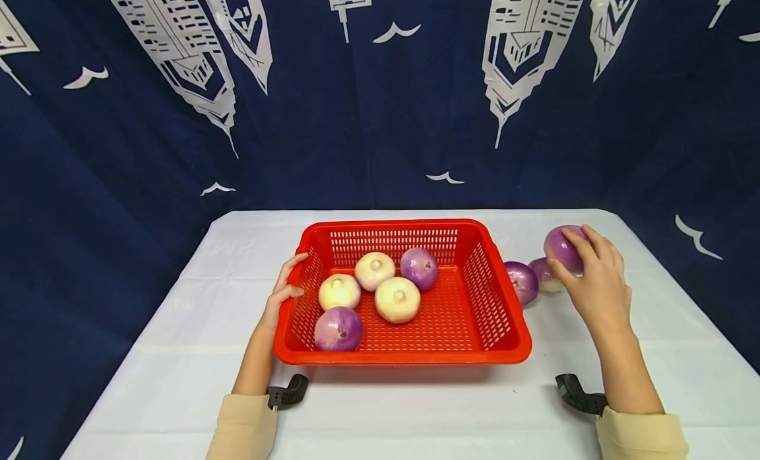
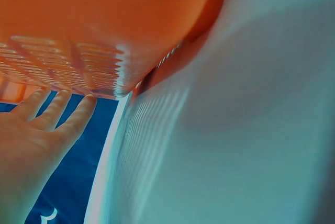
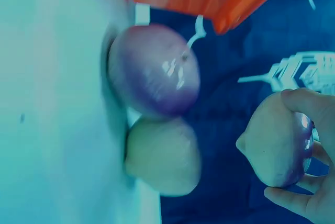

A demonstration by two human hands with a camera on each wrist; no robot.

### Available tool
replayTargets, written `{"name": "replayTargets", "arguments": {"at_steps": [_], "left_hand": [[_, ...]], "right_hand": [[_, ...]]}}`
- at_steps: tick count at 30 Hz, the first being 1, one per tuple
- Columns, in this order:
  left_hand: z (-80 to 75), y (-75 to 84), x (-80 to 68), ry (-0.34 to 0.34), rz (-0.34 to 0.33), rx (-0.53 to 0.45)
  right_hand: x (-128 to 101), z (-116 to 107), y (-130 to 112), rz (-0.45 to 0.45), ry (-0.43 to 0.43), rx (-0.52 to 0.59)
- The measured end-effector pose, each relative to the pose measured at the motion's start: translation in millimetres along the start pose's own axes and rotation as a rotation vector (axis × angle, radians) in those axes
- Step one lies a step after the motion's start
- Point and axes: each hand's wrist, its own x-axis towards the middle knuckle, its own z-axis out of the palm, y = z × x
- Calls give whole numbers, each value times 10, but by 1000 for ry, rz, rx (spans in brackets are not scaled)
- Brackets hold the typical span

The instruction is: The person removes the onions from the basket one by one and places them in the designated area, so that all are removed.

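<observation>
The right hand is curled around a round purple onion with a smooth shiny skin, with the fingers over its top and far side and the thumb on the near side; the onion is lifted a little above the white tabletop, to the right of the red perforated plastic basket and well outside it. I judge that this onion is firm and rather light for one hand, but its glossy skin looks slippery and its round form can roll, so a wide grip around the widest part, as the hand has now, seems the safest place to hold; the pointed end, seen in the right wrist view, gives little to hold. Two more onions lie on the tabletop between the basket and the hand, touching each other: a purple one just beside the basket wall and a paler one partly hidden behind the hand. The left hand rests against the left wall of the basket with straight, relaxed fingers, gripping nothing. The basket looks stiff and shallow, and it holds five onions: three pale cream ones near the middle and two purple ones, one at the back and one in the front left corner.
</observation>
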Motion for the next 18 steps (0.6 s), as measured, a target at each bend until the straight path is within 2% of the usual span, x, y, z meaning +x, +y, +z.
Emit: {"name": "replayTargets", "arguments": {"at_steps": [10,18], "left_hand": [[-26,-23,17,-9,45,9],[-30,-22,10,-11,40,21]], "right_hand": [[83,93,394,106,1,-1],[52,166,688,177,-15,34]]}}
